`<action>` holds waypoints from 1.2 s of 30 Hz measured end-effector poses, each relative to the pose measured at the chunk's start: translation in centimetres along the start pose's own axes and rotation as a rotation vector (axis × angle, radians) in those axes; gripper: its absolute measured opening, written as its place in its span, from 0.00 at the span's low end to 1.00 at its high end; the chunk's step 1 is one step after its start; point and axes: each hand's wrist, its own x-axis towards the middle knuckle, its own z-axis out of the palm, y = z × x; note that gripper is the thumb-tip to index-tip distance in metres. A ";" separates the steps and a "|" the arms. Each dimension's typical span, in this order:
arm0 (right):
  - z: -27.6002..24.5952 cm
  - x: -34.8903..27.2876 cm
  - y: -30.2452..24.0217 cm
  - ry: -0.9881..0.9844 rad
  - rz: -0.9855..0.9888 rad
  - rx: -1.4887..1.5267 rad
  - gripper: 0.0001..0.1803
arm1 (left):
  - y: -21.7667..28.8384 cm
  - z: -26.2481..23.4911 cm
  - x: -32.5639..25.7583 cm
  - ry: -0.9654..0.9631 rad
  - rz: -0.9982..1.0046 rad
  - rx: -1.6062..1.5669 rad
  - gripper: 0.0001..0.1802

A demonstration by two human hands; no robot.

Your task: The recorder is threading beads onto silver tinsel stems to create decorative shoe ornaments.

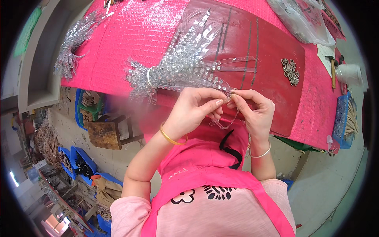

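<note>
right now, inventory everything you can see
table cover: one, pink, centre
mat: one, dark red, centre right
tied studded strap bundle: one, silver, centre
smaller strap bundle: one, silver, left
held strap: one, clear, between hands
metal buckles: pile, silver, mat's right
plastic bag: one, clear, upper right
hammer: one, brown handle, right
basket: one, blue, far right
stool: one, brown, left
bins: several, blue, lower left
left hand: one, bare, on strap
right hand: one, bare, on strap

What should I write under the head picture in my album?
Left hand and right hand together pinching a clear strap near a glittery bundle.
</note>
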 end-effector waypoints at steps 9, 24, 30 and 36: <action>0.8 -0.1 0.9 0.102 -0.754 -0.539 0.08 | 0.5 1.8 -1.6 0.169 0.170 0.273 0.07; 0.9 0.9 0.6 -0.015 0.198 0.659 0.07 | 1.3 1.2 1.3 0.167 0.292 0.456 0.06; 2.0 0.7 -0.4 0.208 0.170 0.754 0.06 | 1.4 1.5 1.9 0.277 0.437 0.561 0.05; 1.1 0.8 0.9 -0.108 0.295 0.999 0.07 | 0.5 2.2 2.1 0.304 0.319 0.332 0.05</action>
